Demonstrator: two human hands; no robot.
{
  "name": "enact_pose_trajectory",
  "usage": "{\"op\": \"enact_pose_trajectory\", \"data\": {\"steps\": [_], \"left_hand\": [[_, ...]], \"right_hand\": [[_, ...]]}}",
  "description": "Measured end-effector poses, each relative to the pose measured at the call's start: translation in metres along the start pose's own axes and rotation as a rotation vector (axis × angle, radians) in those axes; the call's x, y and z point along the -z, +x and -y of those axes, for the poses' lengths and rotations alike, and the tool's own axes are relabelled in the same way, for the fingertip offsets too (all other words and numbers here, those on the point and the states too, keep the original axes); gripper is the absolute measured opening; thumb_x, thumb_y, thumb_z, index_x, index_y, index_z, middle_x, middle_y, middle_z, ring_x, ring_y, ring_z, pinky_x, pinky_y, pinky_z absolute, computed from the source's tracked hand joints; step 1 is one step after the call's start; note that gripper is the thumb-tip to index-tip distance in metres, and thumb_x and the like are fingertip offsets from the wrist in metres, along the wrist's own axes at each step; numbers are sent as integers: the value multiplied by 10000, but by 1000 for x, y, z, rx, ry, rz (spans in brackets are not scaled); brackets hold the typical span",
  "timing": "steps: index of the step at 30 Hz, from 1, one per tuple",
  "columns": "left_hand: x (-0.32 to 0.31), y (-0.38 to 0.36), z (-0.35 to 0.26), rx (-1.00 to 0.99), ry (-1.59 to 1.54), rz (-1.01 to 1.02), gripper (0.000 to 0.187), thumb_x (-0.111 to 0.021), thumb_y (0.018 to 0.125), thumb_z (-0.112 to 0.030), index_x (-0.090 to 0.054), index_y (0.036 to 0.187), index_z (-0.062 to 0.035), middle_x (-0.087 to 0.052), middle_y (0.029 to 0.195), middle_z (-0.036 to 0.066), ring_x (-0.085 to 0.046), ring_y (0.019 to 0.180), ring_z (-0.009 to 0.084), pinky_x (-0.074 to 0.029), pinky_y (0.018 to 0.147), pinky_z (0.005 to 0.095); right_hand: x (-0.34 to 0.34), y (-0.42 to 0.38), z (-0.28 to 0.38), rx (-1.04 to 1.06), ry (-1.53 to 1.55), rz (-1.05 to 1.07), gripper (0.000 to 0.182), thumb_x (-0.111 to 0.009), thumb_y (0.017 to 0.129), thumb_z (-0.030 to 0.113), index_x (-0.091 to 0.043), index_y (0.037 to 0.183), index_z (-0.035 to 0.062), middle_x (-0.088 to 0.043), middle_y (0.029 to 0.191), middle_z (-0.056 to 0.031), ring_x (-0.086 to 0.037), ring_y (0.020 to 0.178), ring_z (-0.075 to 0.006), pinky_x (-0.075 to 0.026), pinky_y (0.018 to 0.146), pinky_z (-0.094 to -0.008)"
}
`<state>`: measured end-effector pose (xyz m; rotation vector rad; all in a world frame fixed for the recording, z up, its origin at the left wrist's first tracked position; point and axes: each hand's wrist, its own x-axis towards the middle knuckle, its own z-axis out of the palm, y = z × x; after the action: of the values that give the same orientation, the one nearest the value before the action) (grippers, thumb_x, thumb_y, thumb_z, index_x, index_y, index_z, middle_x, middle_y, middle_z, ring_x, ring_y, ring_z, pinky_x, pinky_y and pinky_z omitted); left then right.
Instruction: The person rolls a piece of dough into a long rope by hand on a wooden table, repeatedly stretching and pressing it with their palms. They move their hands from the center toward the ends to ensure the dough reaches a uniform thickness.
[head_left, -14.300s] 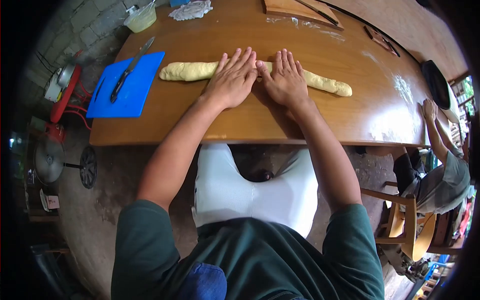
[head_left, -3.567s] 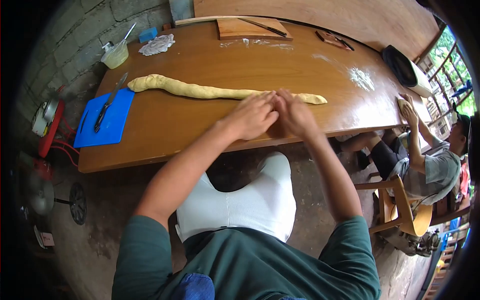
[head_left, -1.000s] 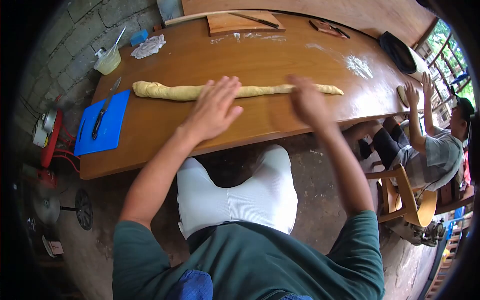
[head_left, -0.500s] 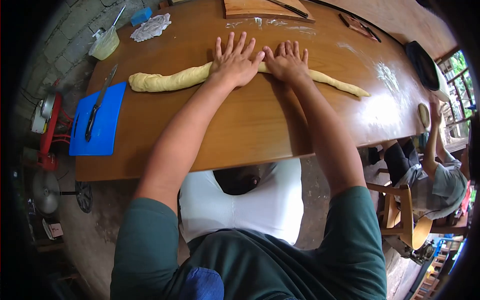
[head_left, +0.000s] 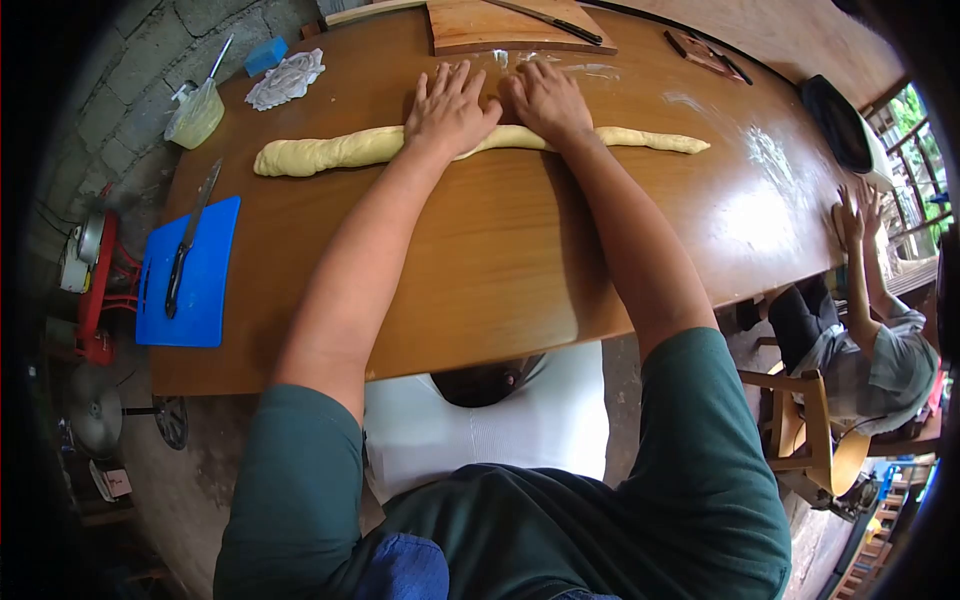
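Observation:
A long rope of pale yellow dough (head_left: 335,151) lies across the wooden table (head_left: 480,260), thick at its left end and thin toward the right. My left hand (head_left: 450,112) rests palm down on the dough left of its middle, fingers stretched forward and apart. Close beside it, my right hand (head_left: 550,102) also lies palm down with extended fingers, its heel and wrist over the dough. Neither hand grips anything. The parts of the dough beneath my hands and right wrist are hidden.
At left, a knife (head_left: 178,270) lies on a blue cutting board (head_left: 205,305). A bowl (head_left: 195,117), a crumpled cloth (head_left: 286,80) and a blue sponge (head_left: 265,56) stand behind. A wooden board (head_left: 470,30) with another knife is at the back. Another person (head_left: 875,345) sits at right.
Both hands have moved forward, away from me, rolling over the dough. The dough's thin right end now lies straighter and farther back. The seated person's hands have lifted and spread.

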<state>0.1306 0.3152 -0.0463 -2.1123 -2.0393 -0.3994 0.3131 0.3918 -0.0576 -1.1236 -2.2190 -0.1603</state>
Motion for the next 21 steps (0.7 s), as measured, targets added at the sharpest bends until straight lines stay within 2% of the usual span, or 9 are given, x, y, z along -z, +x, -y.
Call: {"op": "enact_pose_trajectory", "data": {"steps": [3,8,11,12,13,14,16,19,21], "left_hand": [[21,-37,-14,13,39,108,773,-373,1063,-617,-330,1700,-182,-237,1787,115,-222,1646,331,-134,1342,546],[46,-112,-28,-52,19,98,774,-394,1097,-565,-331,1676,-55,-309,1750,167,-315,1604,355,-191,1331,523],[82,-165,-28,-191,-27,162,717,-511,1076,-502,-437,1609,-28,-481,1638,186,-433,1527,358,-248,1312,494],[83,-179,-17,-295,-141,25,574,-651,1022,-388,-582,1480,-49,-650,1424,151,-569,1361,350,-355,1232,487],[97,-184,-8,-297,-138,16,574,-651,1022,-388,-582,1480,-49,-650,1424,151,-569,1361,350,-355,1232,487],[112,-184,3,-373,-231,110,524,-686,1000,-351,-615,1437,-72,-669,1363,130,-595,1299,343,-385,1188,488],[129,-182,25,-551,-389,119,393,-743,959,-298,-694,1304,-118,-699,1203,81,-633,1163,321,-448,1076,475],[111,-173,58,-695,-81,-378,405,-787,927,-421,-729,1167,-101,-707,1216,96,-619,1226,302,-469,1061,460],[115,-170,73,-528,-110,-140,484,-786,905,-507,-727,1154,-96,-714,1242,122,-638,1232,314,-484,1058,475]], "right_hand": [[40,-29,24,-27,77,316,591,-386,1107,504,-569,1468,74,-581,1527,-162,-537,1431,-349,-368,1220,-524],[77,-110,52,-2,72,328,619,-380,1109,565,-545,1520,132,-472,1666,-134,-378,1583,-300,-303,1275,-519],[127,-160,76,106,-3,202,521,-478,1102,493,-606,1437,114,-578,1559,-133,-501,1483,-324,-388,1199,-517],[147,-165,81,72,34,294,440,-534,1089,440,-636,1346,97,-632,1463,-124,-561,1391,-329,-427,1133,-511],[162,-171,83,35,71,385,363,-589,1075,386,-665,1254,80,-685,1367,-116,-621,1299,-335,-466,1066,-506],[162,-182,79,113,50,182,232,-630,1059,308,-663,1102,82,-725,1148,-101,-681,1071,-338,-498,944,-474],[183,-190,84,99,147,246,233,-617,1069,310,-657,1095,82,-725,1115,-114,-690,1039,-345,-510,926,-474],[197,-202,97,146,174,232,223,-594,1084,307,-654,1102,93,-722,1054,-126,-710,957,-373,-547,863,-485],[201,-206,89,76,108,228,212,-602,1082,314,-658,1118,113,-716,1066,-109,-714,982,-361,-567,843,-488]]}}
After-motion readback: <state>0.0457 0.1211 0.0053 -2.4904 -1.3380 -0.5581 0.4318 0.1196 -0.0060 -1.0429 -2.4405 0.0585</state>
